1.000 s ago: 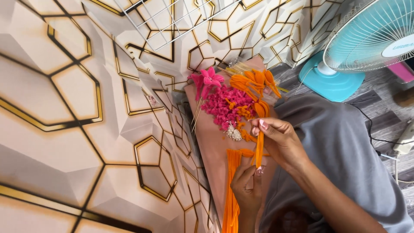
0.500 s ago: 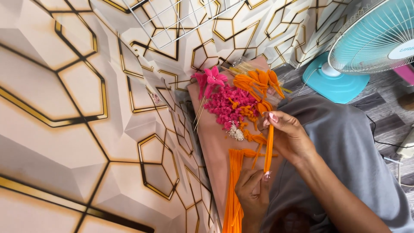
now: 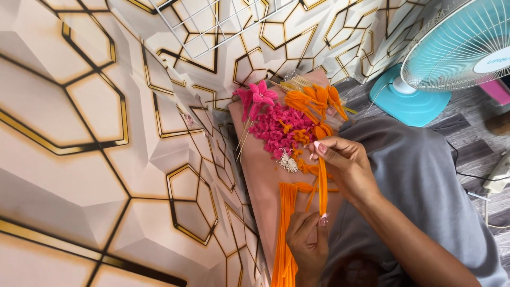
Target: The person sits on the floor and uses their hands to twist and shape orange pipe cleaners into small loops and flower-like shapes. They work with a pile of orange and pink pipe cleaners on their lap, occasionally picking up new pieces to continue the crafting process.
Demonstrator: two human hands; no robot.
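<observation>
My right hand [image 3: 345,167] pinches the top end of a straight orange fuzzy craft stem [image 3: 322,188]. Below it, my left hand [image 3: 307,245] pinches the stem's lower end, so it is stretched between both hands. They work over a pink board [image 3: 260,186] lying on my grey-clad lap [image 3: 425,175]. The board carries a bundle of orange stems [image 3: 285,228], a heap of small pink fuzzy pieces [image 3: 276,130], orange petal shapes [image 3: 313,101], a pink flower [image 3: 260,95] and a small white tuft [image 3: 288,162].
A wall with gold hexagon lines [image 3: 106,133] fills the left side, touching the board's edge. A white wire grid [image 3: 212,21] leans at the top. A turquoise standing fan [image 3: 451,48] is on the grey wood floor [image 3: 467,143], with a white cable and plug [image 3: 496,175] nearby.
Both hands keep hold of the orange stem; it has shifted slightly right and stands a little straighter. The view has drifted a bit.
</observation>
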